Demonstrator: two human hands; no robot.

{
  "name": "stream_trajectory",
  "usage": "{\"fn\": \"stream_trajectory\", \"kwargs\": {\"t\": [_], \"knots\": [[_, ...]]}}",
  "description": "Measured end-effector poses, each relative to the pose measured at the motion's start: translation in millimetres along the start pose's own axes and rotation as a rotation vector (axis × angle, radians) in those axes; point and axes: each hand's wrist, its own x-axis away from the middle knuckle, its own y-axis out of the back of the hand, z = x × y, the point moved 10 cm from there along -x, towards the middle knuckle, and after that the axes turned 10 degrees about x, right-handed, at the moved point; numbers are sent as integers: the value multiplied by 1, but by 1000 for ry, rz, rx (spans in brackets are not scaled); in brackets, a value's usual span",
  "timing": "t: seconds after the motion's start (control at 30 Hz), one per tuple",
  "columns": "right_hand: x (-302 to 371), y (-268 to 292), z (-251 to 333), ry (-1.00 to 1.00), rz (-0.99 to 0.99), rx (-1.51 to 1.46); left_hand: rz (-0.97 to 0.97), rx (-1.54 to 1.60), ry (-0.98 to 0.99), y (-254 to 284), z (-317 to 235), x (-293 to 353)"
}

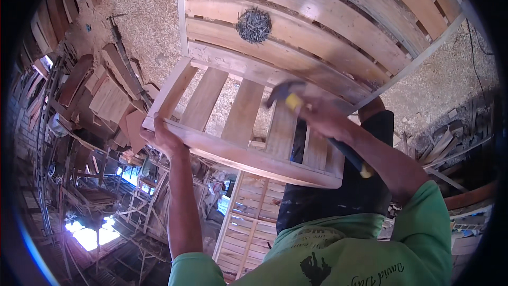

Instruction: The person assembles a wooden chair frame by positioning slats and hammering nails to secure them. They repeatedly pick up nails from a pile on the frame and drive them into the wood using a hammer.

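A slatted wooden frame (248, 151) stands in front of me, with its upper long rail along the edge of a larger slatted wooden panel (317, 37). Wrapped round the frame's near left corner is my left hand (168, 140), closed on the wood. My right hand (324, 116) grips a claw hammer (294, 101) over the right part of the frame. The hammer has a dark head, yellow on its neck and a dark handle with a yellow end; its head is blurred. On the panel's slats lies a round heap of nails (254, 25).
Wood shavings (145, 10) cover the floor. Offcuts and boards (114, 100) are piled at the left, near a long bar clamp (124, 47). More scrap wood (442, 143) lies at the right, below a dark cable (476, 69). Another slatted panel (254, 222) is behind me.
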Motion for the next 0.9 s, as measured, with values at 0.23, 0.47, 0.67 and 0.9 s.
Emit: {"fn": "stream_trajectory", "kwargs": {"t": [0.23,0.47,0.67,0.9], "knots": [[-4,23,-14,-184,-43,-25,-2,17,-6,-1,5,-4],[3,13,16,-103,103,-22,0,-19,-10,-7,-1,-3],[-4,9,13,61,-22,174,2,4,-15,-6,-5,1],[1,0,8,-133,138,-2,0,-35,-7,-14,0,-1]]}}
